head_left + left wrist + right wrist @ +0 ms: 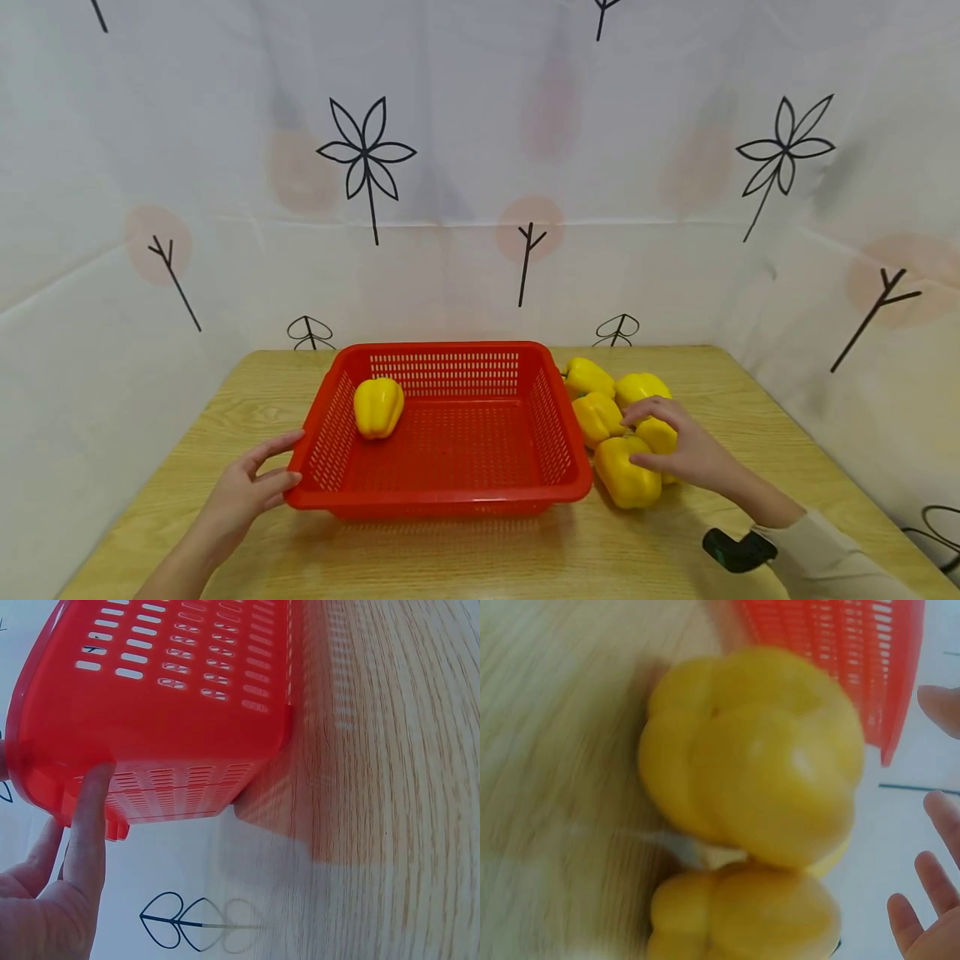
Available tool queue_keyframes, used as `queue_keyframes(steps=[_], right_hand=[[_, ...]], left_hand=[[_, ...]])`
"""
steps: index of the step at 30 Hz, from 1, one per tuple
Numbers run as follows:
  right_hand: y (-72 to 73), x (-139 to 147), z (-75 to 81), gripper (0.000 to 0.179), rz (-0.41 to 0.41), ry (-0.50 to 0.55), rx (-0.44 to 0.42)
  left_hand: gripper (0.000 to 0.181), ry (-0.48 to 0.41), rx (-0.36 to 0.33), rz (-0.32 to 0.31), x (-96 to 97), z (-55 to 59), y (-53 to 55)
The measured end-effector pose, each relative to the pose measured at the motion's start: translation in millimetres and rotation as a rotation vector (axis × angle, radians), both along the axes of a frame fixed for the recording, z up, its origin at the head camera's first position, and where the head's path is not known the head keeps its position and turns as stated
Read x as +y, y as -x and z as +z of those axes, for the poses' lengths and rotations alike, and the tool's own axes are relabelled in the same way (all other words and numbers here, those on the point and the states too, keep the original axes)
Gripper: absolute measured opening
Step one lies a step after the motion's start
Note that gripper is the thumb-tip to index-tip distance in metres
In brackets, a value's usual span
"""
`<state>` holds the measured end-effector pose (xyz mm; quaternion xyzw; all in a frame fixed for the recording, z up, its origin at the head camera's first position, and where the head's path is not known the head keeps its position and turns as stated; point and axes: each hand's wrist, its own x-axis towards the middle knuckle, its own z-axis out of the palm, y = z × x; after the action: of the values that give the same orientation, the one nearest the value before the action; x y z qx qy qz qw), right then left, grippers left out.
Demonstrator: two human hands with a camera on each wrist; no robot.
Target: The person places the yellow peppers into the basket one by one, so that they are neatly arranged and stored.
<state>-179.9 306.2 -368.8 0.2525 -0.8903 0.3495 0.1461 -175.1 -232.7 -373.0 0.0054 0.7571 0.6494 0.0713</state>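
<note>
A red plastic basket with slotted walls stands on the table, one yellow bell pepper inside it at the left. My left hand holds the basket's rim at its left front corner. In the left wrist view its thumb lies against the red wall just under the rim. To the right of the basket, several yellow bell peppers form a cluster. Over them reaches my right hand, thumb and fingers spread apart. The front pepper is closest to it, with a gap to the fingers in the right wrist view.
Wood-grain table underneath. A white cloth with printed flowers and twigs hangs behind and along both sides. A black device sits at the right wrist. Dark cables show at the far right edge.
</note>
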Motion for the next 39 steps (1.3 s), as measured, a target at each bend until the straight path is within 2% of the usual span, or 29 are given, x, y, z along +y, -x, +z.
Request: queue_keyframes(steps=[9,15,29,34,39], right_hand=[[-2.1,15.1,-6.1,0.041,0.007,-0.063,0.095],[0.1,28.9,-10.2,0.047,-0.009,-0.09,0.103],[8.2,54.6,-26.7,0.058,0.022,-0.146,0.16],[8.6,58.9,-31.2,0.058,0.003,-0.184,0.141],[7.5,60.4,-32.8,0.058,0.007,-0.171,0.062]], left_hand=[[0.064,-0.015,0.004,-0.006,0.6,1.4,-0.3],[0.063,-0.01,0.012,-0.006,2.0,1.2,0.0],[0.062,0.004,0.0,0.007,1.3,0.8,-0.2],[0.062,-0.003,0.0,0.007,1.0,0.3,-0.3],[0.062,-0.013,0.011,-0.005,0.2,-0.5,0.0]])
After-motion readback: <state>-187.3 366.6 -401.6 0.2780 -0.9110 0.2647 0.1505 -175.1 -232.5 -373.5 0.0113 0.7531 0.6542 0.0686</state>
